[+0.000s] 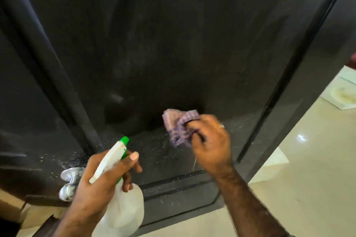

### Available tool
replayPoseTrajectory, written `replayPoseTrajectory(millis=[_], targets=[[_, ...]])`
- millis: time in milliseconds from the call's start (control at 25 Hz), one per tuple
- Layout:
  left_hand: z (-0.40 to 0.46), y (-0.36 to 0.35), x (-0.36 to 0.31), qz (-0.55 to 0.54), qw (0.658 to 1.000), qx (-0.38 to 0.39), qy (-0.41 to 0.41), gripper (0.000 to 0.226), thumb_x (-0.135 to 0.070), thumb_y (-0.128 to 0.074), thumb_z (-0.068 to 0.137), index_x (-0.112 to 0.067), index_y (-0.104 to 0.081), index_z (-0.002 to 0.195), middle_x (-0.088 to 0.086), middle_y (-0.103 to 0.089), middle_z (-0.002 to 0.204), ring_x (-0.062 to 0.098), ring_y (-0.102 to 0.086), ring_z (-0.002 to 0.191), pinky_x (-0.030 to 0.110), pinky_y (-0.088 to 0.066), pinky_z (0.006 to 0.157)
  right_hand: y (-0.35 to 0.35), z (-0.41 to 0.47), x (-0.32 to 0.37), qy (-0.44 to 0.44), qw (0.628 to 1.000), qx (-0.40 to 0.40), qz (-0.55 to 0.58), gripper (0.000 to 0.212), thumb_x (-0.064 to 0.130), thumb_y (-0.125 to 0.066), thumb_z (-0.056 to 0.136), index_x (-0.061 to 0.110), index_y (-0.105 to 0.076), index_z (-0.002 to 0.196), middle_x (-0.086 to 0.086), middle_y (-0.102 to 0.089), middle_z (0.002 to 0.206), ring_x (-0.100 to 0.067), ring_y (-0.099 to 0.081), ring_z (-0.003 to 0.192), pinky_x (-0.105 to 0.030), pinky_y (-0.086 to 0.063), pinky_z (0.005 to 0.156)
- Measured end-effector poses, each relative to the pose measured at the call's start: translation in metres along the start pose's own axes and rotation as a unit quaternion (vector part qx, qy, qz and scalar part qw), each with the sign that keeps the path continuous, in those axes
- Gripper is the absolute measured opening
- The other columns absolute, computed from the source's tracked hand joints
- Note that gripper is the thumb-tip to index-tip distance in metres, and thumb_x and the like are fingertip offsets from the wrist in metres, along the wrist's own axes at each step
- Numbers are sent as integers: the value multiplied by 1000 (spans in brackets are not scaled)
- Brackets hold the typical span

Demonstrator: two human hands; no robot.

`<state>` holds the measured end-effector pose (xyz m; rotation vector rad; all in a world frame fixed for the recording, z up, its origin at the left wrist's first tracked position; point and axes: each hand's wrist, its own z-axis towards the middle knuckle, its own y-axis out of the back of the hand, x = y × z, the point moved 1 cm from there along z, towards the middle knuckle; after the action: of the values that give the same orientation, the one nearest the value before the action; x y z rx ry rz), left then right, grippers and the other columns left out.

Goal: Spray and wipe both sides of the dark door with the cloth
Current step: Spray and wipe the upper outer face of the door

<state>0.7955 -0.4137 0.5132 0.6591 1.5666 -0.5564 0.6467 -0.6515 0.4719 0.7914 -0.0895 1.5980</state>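
Note:
The dark door (pixel 173 44) fills most of the view, with faint smears higher up and white spray droplets across its lower part. My right hand (pixel 212 140) grips a bunched purple checked cloth (pixel 179 127) and holds it against the door at about handle height. My left hand (pixel 107 177) holds a white spray bottle (pixel 125 209) by its neck, and the green nozzle (pixel 124 140) points at the door. The bottle hangs a little in front of the door's lower panel.
A silver door handle (pixel 70 181), speckled with droplets, sticks out at the door's left edge just left of my left hand. The dark door frame (pixel 289 82) runs along the right. Glossy cream floor tiles (pixel 298 188) lie to the right and below.

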Motion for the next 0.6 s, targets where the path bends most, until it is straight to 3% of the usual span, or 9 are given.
replayPoseTrajectory(millis=[80,160,240,280,360,480,600], targets=[[-7,25,-4,14,1000,20,7,59,-57,-86,66,-10,-73,99,18,-75,84,30,-60,57,47,-55,72,28,6,-22,-110,981,-158,10,20,13,-78,94,27,-74,108,-8,-73,109,-24,-72,96,-41,-60,86],[-14,50,-7,3,1000,27,14,45,-53,-90,72,-22,-71,100,14,-77,84,29,-61,59,45,-56,72,42,14,-33,-217,935,-282,-7,20,28,-77,96,37,-68,111,-8,-76,112,-21,-74,97,-35,-61,89],[-21,71,-16,-4,1000,5,8,23,-42,-80,75,-29,-71,91,13,-76,80,28,-60,58,42,-56,68,21,14,-26,-241,920,-307,-45,23,29,-76,94,31,-69,116,-10,-74,114,-25,-74,101,-39,-60,94],[-22,81,-18,-8,1000,-5,9,24,-39,-76,76,-25,-69,94,13,-76,79,28,-60,57,43,-55,68,-1,12,-12,-235,918,-313,-64,23,24,-76,94,24,-70,116,-11,-71,113,-25,-71,100,-37,-59,94],[-22,97,-16,-14,999,-25,13,22,-33,-75,82,-20,-65,98,13,-75,78,27,-60,57,43,-55,68,-52,-2,24,-209,924,-309,-87,20,13,-73,90,9,-71,110,-14,-65,112,-24,-65,97,-21,-54,89],[-19,116,-9,-32,999,-37,17,31,-37,-83,79,-20,-68,100,16,-75,82,29,-60,58,44,-57,66,-115,-23,81,-187,951,-243,-36,20,9,-73,84,8,-73,104,-8,-59,116,-21,-65,97,-29,-57,80],[-15,122,-12,-40,999,-5,-5,52,-55,-86,66,-13,-75,93,21,-74,86,33,-55,57,46,-56,66,-142,-34,118,-80,996,-45,2,25,-2,-70,83,10,-77,104,-5,-60,119,-17,-66,104,-27,-59,87]])
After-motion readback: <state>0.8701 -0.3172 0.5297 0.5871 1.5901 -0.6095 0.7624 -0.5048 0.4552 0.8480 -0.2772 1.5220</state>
